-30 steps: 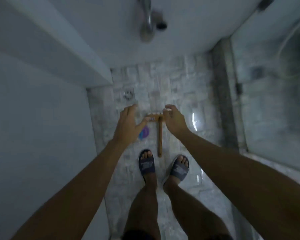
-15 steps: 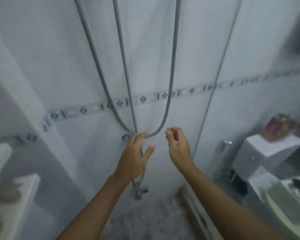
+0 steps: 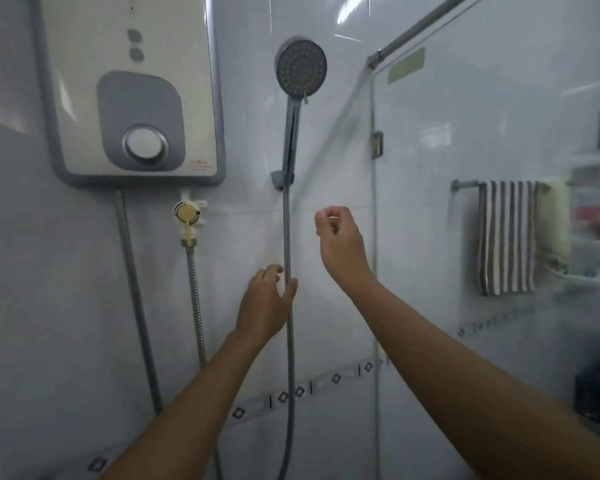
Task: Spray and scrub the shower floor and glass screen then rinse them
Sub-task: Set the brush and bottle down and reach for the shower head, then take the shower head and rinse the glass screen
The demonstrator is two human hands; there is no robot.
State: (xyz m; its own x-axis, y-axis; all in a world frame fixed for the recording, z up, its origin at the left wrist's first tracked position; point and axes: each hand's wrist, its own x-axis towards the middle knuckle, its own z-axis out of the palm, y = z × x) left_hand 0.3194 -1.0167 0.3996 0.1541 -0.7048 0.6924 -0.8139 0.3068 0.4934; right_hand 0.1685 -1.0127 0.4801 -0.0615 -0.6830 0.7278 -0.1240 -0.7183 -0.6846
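Observation:
The grey handheld shower head [image 3: 300,69] hangs in its wall bracket [image 3: 282,178], face toward me. Its metal hose [image 3: 289,341] drops straight down the tiled wall. My left hand [image 3: 265,303] is raised beside the hose, fingers apart, thumb just touching it, not closed around it. My right hand [image 3: 340,240] is higher and to the right, below the shower head, fingers curled loosely with nothing in them. The glass screen [image 3: 482,237] stands at the right. The shower floor is out of view.
A white and grey water heater [image 3: 132,88] with a round dial is mounted top left, with two metal hoses and a yellow valve [image 3: 187,213] beneath it. Behind the glass a striped towel [image 3: 510,237] hangs on a rail.
My view has swung up from the floor and brush to the wall with the heater and shower head. Both hands have risen, the left beside the hose, the right toward the shower head.

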